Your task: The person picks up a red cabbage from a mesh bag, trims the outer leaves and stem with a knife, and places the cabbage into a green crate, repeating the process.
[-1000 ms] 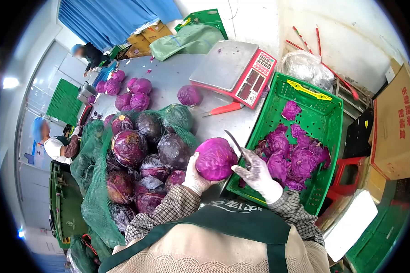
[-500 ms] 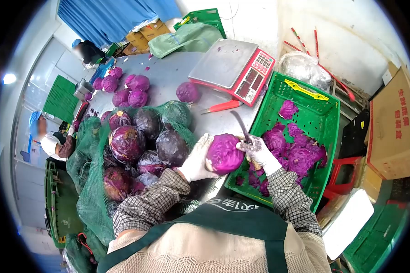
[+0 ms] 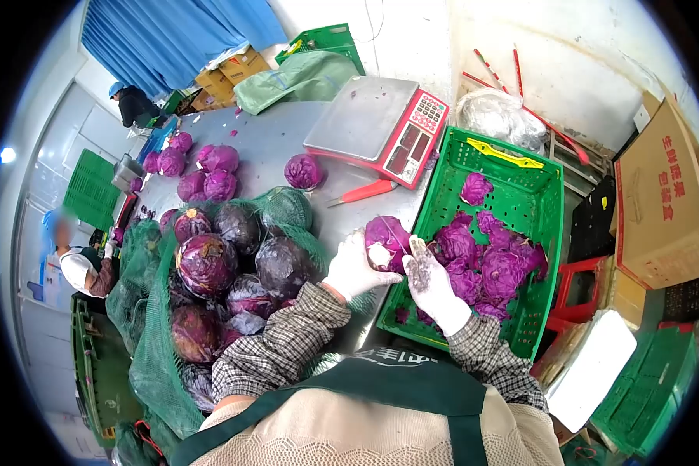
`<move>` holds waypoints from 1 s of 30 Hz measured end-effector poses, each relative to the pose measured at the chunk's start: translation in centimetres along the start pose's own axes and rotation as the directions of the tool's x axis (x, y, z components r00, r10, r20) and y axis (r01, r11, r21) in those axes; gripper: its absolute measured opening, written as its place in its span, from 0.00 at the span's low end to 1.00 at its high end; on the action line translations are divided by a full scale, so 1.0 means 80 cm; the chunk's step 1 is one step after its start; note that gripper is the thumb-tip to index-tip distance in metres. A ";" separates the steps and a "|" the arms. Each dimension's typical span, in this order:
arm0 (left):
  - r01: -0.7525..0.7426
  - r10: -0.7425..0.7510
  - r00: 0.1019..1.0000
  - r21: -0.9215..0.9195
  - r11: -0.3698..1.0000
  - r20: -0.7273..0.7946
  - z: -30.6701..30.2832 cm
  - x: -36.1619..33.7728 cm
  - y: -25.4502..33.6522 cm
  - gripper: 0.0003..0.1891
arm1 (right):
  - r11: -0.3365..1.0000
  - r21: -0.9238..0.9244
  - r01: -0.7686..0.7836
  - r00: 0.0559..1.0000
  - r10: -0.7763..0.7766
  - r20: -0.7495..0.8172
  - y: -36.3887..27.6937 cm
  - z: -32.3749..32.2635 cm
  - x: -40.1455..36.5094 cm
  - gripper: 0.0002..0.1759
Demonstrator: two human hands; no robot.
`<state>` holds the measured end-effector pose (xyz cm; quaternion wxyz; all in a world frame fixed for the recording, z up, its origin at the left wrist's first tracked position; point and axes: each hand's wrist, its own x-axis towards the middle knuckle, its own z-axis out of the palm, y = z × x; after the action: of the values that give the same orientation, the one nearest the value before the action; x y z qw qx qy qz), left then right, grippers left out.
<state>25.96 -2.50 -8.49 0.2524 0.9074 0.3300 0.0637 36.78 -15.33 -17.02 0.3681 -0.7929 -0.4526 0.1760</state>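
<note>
**Cabbage turned stem end outward beneath the blade**

The cabbage is held above the table's near edge, just left of the crate. Compared with half a second ago, it has been rotated: its pale stem end now shows, and the knife, then raised clear, appears as a thin line across the cabbage. The change probably puts the stem end within the blade's reach; contact cannot be confirmed. The left hand cups the cabbage, thumb spread beneath. The right hand holds the knife, fingers extended beside the cabbage; the exact grip is hidden.

The metal table bears a scale, a red-handled knife, loose cabbages and, at left, dark cabbages in a green net. Torn purple leaves lie in the crate. Beyond are cartons and a blue curtain; one co-worker is at the far end, another at left. Red poles lean against the wall.
</note>
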 end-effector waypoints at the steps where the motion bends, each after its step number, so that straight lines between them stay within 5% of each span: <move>1: -0.006 0.006 0.999 0.015 1.000 -0.038 -0.001 0.000 0.005 0.51 | 0.983 0.179 -0.040 0.999 0.038 0.015 0.001 0.006 -0.001 0.26; 2: -0.004 0.004 0.999 0.019 1.000 -0.034 0.000 0.002 0.007 0.50 | 0.933 0.351 -0.082 0.997 0.077 0.029 0.002 0.012 -0.002 0.27; 4: -0.004 0.004 1.000 0.030 1.000 -0.024 0.000 0.009 0.010 0.46 | 0.963 0.231 -0.141 0.986 0.116 0.118 -0.030 -0.017 -0.006 0.29; 5: 0.016 -0.015 1.000 0.040 0.999 -0.020 0.000 0.011 0.013 0.45 | 0.995 -0.092 -0.045 0.990 0.057 0.130 -0.033 -0.029 -0.004 0.33; 8: 0.052 -0.051 0.999 0.072 0.996 -0.013 0.000 0.014 0.019 0.43 | 0.994 -0.059 -0.095 0.988 0.102 0.120 -0.033 -0.025 0.001 0.34; 10: 0.047 -0.046 0.999 0.099 0.994 -0.015 0.001 0.017 0.020 0.43 | 0.969 0.230 -0.091 0.996 0.086 0.031 -0.004 0.008 0.007 0.34; 16: 0.037 -0.032 0.999 0.108 0.994 -0.044 0.002 0.025 0.023 0.40 | 0.972 -0.153 -0.179 0.982 0.185 0.026 -0.056 -0.041 0.014 0.31; 22: -0.017 0.022 0.995 0.060 0.998 -0.095 0.002 0.046 0.030 0.39 | 0.983 -0.157 -0.095 0.992 0.108 0.072 -0.034 -0.036 0.070 0.34; 24: -0.051 0.054 0.996 0.050 0.997 -0.074 -0.006 0.055 0.031 0.40 | 0.964 -0.262 -0.048 0.968 0.109 0.225 -0.031 -0.042 0.099 0.30; 26: -0.138 0.139 0.985 0.020 0.990 -0.104 -0.009 0.061 0.029 0.40 | 0.958 -0.204 -0.204 0.933 0.253 0.257 -0.054 -0.060 0.120 0.25; 28: -0.077 0.080 0.990 0.034 0.996 -0.115 -0.003 0.068 0.025 0.38 | 0.935 -0.322 0.149 0.951 -0.047 0.304 -0.050 -0.070 0.130 0.17; 30: 0.000 -0.001 1.000 -0.028 1.000 -0.024 -0.008 0.073 0.031 0.36 | 0.902 -0.200 0.382 0.876 -0.285 0.389 -0.015 -0.074 0.148 0.15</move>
<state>31.74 -0.15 -6.96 0.2610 0.9029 0.3323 0.0793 45.96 -7.45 -11.52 0.1947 -0.7007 -0.6612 0.1840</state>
